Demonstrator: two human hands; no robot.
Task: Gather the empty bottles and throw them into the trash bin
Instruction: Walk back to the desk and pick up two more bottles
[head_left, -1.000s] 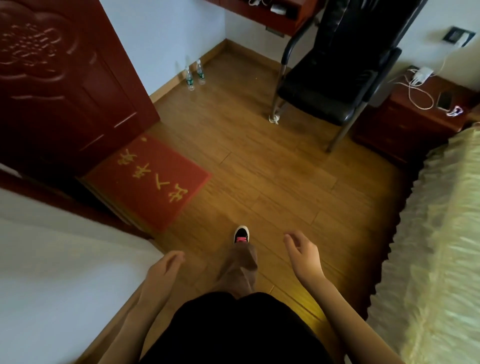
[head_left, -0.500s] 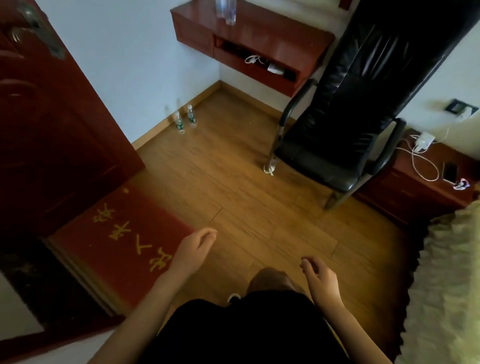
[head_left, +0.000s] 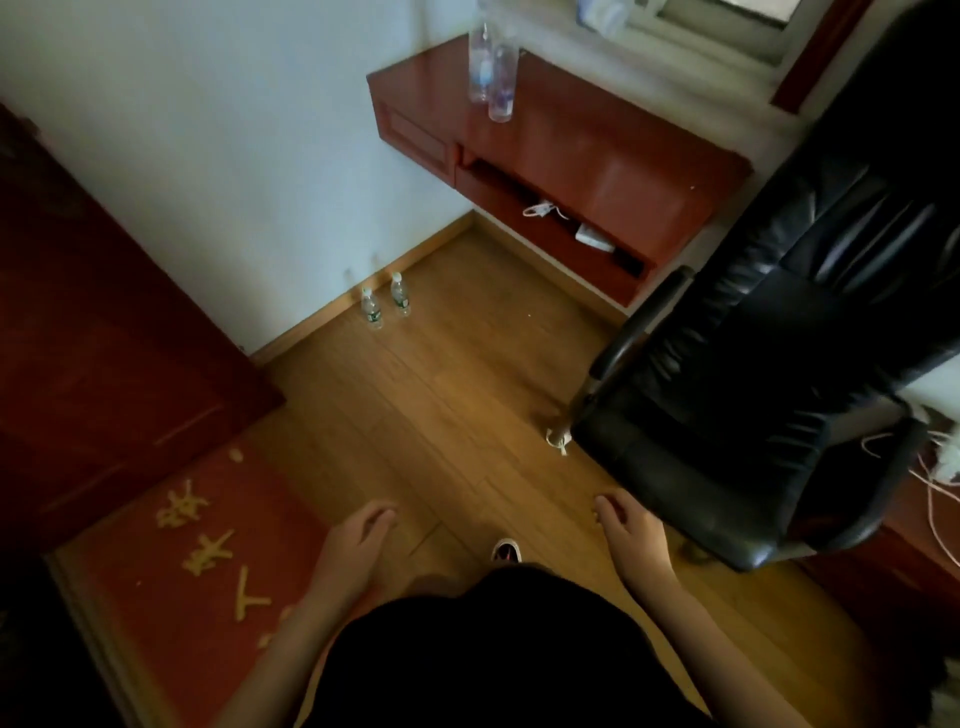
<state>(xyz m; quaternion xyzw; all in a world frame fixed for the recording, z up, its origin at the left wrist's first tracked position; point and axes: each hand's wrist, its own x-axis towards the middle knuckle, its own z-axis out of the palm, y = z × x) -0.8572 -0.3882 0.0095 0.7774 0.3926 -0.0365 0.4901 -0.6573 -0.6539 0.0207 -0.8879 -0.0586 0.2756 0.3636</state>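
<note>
Low in front of the person, the left hand (head_left: 358, 540) and right hand (head_left: 631, 535) hang loosely curled, holding nothing. Well ahead, two floor bottles (head_left: 371, 310) stand upright just beside the wall; farther, two tabletop bottles (head_left: 500, 78) stand on the red tabletop (head_left: 623, 150). They look light, thin, crushable plastic; grip around the middle. No bin shows.

The person has walked further into the room: the two small clear plastic bottles with green labels (head_left: 372, 310) by the wall are nearer, two tall clear bottles (head_left: 500, 83) on the red wooden wall desk (head_left: 597, 150) show fully, the pale frilled bed has left view, and the left hand (head_left: 358, 540) and right hand (head_left: 631, 535) have swung level
</note>
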